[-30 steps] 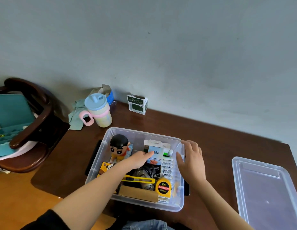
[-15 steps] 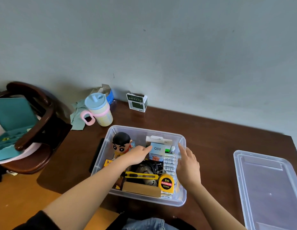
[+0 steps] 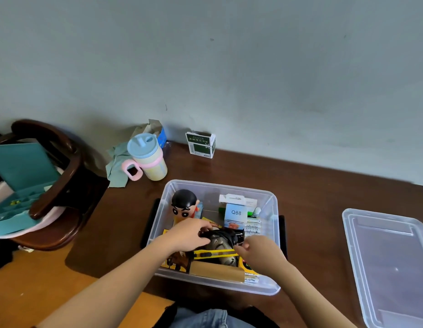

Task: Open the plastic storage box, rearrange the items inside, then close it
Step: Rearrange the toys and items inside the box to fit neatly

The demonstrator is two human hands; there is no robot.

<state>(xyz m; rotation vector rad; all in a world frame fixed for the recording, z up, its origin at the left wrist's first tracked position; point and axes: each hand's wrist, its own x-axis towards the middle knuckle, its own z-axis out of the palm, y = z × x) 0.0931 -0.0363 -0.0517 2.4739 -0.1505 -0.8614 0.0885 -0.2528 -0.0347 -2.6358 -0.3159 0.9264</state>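
Left grip: the left hand (image 3: 190, 234) reaches into the box, fingers curled onto the black coiled cable (image 3: 225, 234).
Right grip: the right hand (image 3: 259, 253) has its fingers bent at the end of the yellow utility knife (image 3: 214, 253); whether it pinches the knife I cannot tell.
Box: the clear plastic storage box (image 3: 274, 235) sits open on the dark brown wooden surface (image 3: 324, 197).
Lid: the clear plastic lid (image 3: 392, 261) lies well apart to the right.
Inside: a black-haired cartoon figurine (image 3: 184, 204) and a white carton marked Q88 (image 3: 236, 213).
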